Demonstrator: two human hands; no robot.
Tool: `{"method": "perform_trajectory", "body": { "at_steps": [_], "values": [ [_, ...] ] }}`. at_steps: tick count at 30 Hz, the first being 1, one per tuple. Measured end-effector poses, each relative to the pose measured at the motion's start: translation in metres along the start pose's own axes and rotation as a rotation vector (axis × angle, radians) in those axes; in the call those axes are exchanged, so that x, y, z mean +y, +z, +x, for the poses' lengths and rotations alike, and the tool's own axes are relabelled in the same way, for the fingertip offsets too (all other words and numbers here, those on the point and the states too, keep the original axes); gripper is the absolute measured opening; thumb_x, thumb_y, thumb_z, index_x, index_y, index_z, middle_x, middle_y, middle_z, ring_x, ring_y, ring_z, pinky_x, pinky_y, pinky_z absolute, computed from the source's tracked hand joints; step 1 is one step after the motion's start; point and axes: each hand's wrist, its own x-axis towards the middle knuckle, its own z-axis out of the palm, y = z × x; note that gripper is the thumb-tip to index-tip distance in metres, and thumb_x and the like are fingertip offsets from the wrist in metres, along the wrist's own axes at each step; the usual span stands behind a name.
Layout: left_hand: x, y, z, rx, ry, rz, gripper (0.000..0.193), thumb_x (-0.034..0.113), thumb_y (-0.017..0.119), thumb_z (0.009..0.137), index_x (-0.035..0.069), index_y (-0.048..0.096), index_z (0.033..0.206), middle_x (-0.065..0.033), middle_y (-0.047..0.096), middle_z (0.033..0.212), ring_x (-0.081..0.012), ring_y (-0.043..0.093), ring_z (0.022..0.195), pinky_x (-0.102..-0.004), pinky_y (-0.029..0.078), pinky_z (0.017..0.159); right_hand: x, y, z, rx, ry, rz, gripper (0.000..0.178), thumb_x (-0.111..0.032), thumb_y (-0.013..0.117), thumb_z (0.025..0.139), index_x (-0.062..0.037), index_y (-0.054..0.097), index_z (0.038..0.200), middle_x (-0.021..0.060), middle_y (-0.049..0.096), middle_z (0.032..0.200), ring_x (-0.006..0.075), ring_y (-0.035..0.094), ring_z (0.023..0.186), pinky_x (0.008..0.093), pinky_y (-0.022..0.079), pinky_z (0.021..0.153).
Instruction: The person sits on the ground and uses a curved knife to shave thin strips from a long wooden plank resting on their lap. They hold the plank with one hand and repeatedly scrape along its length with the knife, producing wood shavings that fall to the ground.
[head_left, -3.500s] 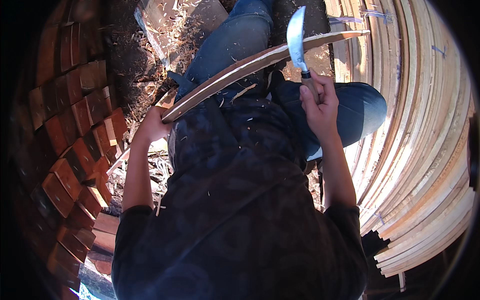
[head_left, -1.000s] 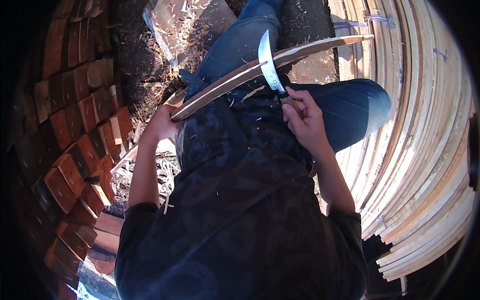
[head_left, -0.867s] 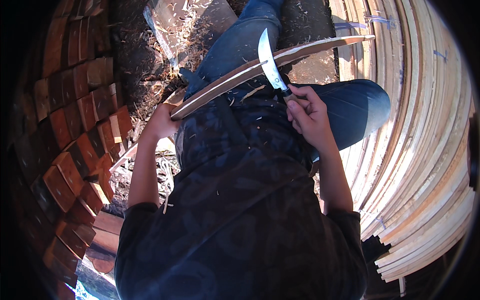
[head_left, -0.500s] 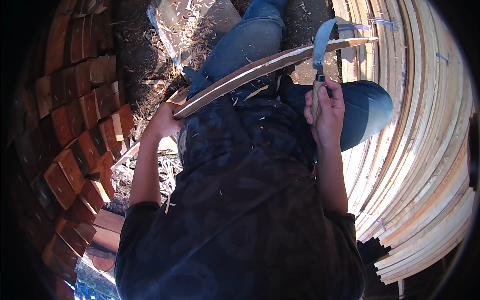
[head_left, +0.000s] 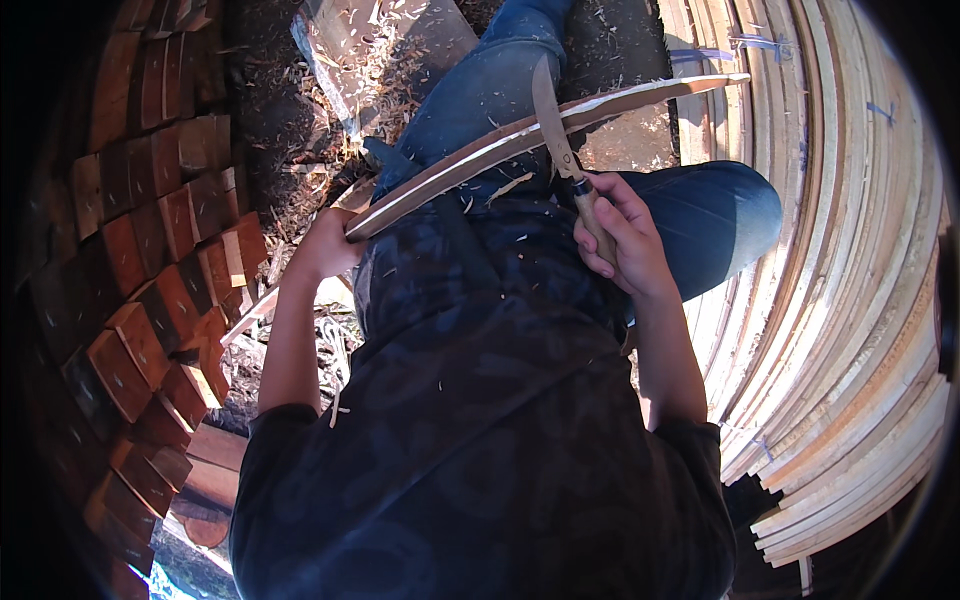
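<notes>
A long wooden strip (head_left: 452,172) slants across my lap from lower left to upper right, with a pale line along its edge. My left hand (head_left: 330,243) is closed round its near left end. In my right hand (head_left: 632,236) is a knife (head_left: 553,118) with a curved blade and a wooden handle, its tip pointing up and slightly left. The blade crosses the strip right of its middle; whether it touches the wood I cannot tell. Shavings lie on my dark shirt and jeans.
On the left rises a stack of reddish-brown wood blocks (head_left: 140,345). Long pale boards (head_left: 830,250) are piled along the right, with purple ties round some. Ahead, a flat board (head_left: 400,50) and wood shavings (head_left: 320,130) lie on the ground.
My right hand has moved left and slightly down, and the knife has tilted left, its blade now nearer the strip's middle. The left hand and the strip have hardly moved.
</notes>
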Motion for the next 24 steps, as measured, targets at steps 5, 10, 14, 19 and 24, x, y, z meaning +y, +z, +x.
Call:
{"method": "perform_trajectory", "body": {
  "at_steps": [5, 10, 14, 19, 24],
  "values": [
    [0.005, -0.002, 0.001, -0.029, -0.027, 0.008, 0.022, 0.008, 0.063, 0.066, -0.004, 0.068, 0.083, -0.0181, 0.063, 0.064, -0.0207, 0.062, 0.06, -0.0363, 0.048, 0.061, 0.003, 0.004, 0.007, 0.243, -0.266, -0.342, 0.033, -0.013, 0.056, 0.097, -0.0053, 0.049, 0.128, 0.0052, 0.057, 0.074, 0.008, 0.051, 0.059, 0.0205, 0.039, 0.045],
    [0.004, -0.002, 0.003, -0.049, -0.031, 0.031, 0.022, 0.008, 0.065, 0.066, -0.005, 0.068, 0.083, -0.0188, 0.064, 0.065, -0.0214, 0.063, 0.061, -0.0367, 0.048, 0.061, 0.014, 0.018, 0.002, 0.107, -0.165, -0.714, 0.033, -0.008, 0.059, 0.094, -0.0029, 0.051, 0.126, 0.0015, 0.06, 0.074, 0.0056, 0.053, 0.058, 0.0208, 0.044, 0.055],
    [0.002, -0.003, 0.003, -0.031, -0.022, 0.005, 0.022, 0.008, 0.064, 0.066, -0.005, 0.067, 0.083, -0.0206, 0.064, 0.068, -0.0233, 0.064, 0.063, -0.0372, 0.048, 0.062, 0.002, 0.012, 0.004, 0.021, 0.034, -0.374, 0.032, -0.012, 0.056, 0.097, -0.0049, 0.049, 0.127, 0.0027, 0.055, 0.071, 0.0067, 0.048, 0.054, 0.0197, 0.038, 0.044],
    [-0.002, -0.001, 0.003, -0.031, -0.011, 0.034, 0.023, 0.008, 0.064, 0.066, -0.005, 0.068, 0.084, -0.0208, 0.064, 0.067, -0.023, 0.063, 0.062, -0.0371, 0.048, 0.062, 0.002, 0.011, 0.005, -0.067, 0.155, 0.055, 0.03, -0.018, 0.053, 0.099, -0.0062, 0.049, 0.126, 0.007, 0.054, 0.08, 0.01, 0.052, 0.064, 0.0193, 0.037, 0.04],
    [0.0, -0.003, 0.003, -0.044, 0.011, 0.021, 0.023, 0.009, 0.064, 0.066, -0.005, 0.067, 0.083, -0.0208, 0.063, 0.066, -0.0222, 0.062, 0.06, -0.0369, 0.048, 0.062, 0.01, 0.014, 0.007, 0.171, -0.2, -0.136, 0.032, -0.015, 0.054, 0.098, -0.0054, 0.049, 0.128, 0.0046, 0.054, 0.078, 0.0089, 0.051, 0.064, 0.02, 0.037, 0.042]
  ]
}}
